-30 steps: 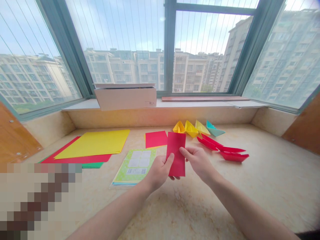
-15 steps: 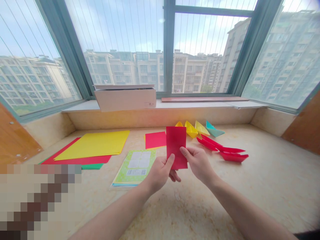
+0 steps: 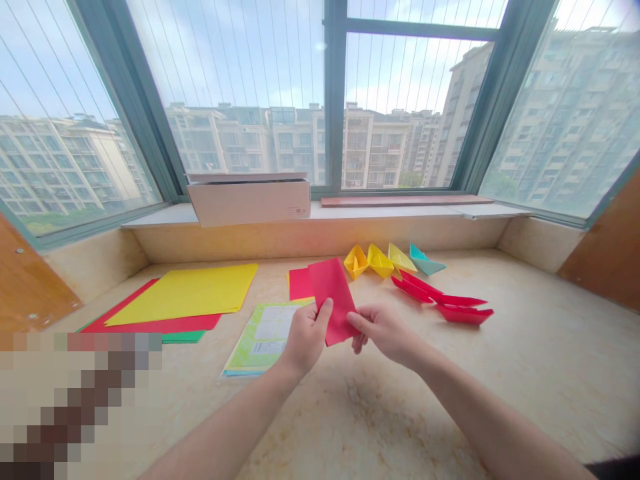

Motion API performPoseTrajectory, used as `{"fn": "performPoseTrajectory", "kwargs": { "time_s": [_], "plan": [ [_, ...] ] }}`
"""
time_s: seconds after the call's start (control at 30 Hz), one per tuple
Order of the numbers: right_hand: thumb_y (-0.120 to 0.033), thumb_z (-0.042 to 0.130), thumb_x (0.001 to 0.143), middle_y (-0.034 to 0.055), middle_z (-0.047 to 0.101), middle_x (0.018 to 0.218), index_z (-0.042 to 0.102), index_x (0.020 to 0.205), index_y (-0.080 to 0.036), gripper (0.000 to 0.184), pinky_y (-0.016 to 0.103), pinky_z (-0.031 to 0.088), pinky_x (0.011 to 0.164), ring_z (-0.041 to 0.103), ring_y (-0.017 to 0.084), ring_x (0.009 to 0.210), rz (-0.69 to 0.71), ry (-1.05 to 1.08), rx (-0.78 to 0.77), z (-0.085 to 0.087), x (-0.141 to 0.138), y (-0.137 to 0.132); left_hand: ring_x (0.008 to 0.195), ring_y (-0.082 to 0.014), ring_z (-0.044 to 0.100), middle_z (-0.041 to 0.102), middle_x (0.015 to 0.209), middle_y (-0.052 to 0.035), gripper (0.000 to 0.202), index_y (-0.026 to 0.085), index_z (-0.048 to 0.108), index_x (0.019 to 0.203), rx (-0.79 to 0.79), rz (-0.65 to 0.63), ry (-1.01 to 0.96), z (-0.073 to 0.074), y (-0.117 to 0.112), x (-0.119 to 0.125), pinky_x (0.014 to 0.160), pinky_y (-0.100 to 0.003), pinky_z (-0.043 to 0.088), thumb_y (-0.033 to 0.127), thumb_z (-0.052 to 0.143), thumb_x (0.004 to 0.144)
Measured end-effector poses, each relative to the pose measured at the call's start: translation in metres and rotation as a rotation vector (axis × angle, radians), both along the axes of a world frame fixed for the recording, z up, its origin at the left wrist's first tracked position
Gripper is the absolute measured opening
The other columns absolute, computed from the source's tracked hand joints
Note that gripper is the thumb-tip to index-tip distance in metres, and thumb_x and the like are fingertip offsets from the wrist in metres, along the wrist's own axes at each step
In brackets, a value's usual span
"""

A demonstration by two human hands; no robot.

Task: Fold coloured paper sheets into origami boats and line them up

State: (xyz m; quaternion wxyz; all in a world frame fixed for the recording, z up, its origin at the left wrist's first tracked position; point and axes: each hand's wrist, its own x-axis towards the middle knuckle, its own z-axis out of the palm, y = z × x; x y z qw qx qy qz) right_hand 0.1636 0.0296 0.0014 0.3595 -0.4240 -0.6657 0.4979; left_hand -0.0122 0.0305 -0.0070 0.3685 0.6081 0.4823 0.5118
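The fingers (image 3: 325, 312) of the left hand (image 3: 304, 339) are closed on the left edge of a red rectangular paper (image 3: 332, 287), thumb on top; the right hand (image 3: 384, 330) pinches its lower right part. The paper tilts above the beige stone ledge (image 3: 540, 373). Left of it lies a green-printed paper pack (image 3: 265, 333). Three yellow folded-paper boats (image 3: 381, 263) and a teal folded-paper boat (image 3: 427, 261) sit near the ledge's back edge; a large yellow paper sheet (image 3: 185, 293) lies toward its left edge.
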Motion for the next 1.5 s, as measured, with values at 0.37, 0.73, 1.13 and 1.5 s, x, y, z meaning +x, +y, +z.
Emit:
{"fn": "performPoseTrajectory", "kwargs": {
  "time_s": [0.37,0.73,1.13,1.5],
  "plan": [
    [-0.052,0.047,0.096,-0.0002,0.064,0.048,0.053,0.061,-0.02,0.047,0.023,0.04,0.047,0.057,0.013,0.044,0.063,-0.132,-0.003,0.009,0.0,-0.008,0.055,-0.0132,0.048,0.053,0.057,0.0011,0.044,0.017,0.055,0.067,0.048,0.127,-0.088,-0.002,0.013,-0.011,0.05,-0.023,0.035,0.056,0.055,0.088],
    [-0.061,0.059,0.086,0.0051,0.069,0.068,0.071,0.074,-0.016,0.049,0.029,0.049,0.06,0.061,0.019,0.063,-0.155,0.079,0.203,0.005,0.008,0.007,0.065,-0.0187,0.059,0.066,0.069,-0.0043,0.044,0.015,0.067,0.076,-0.008,-0.215,0.023,-0.004,0.001,-0.002,0.055,-0.025,0.044,0.055,0.056,0.088],
    [-0.059,0.068,0.083,0.0066,0.075,0.079,0.079,0.09,-0.021,0.041,0.034,0.054,0.064,0.067,0.025,0.072,-0.188,0.133,0.141,-0.017,0.03,0.018,0.05,-0.0106,0.045,0.051,0.055,0.0008,0.041,0.017,0.049,0.059,0.179,-0.403,0.423,0.0,-0.01,-0.008,0.048,-0.023,0.033,0.039,0.047,0.093],
    [-0.062,0.058,0.089,0.0068,0.071,0.071,0.075,0.078,-0.021,0.045,0.033,0.049,0.055,0.063,0.023,0.064,-0.304,0.153,0.222,-0.013,0.024,0.01,0.053,-0.0119,0.051,0.056,0.058,-0.0015,0.042,0.015,0.054,0.062,0.152,-0.494,0.361,0.004,-0.013,-0.006,0.048,-0.022,0.038,0.04,0.045,0.094]
  ]
}}
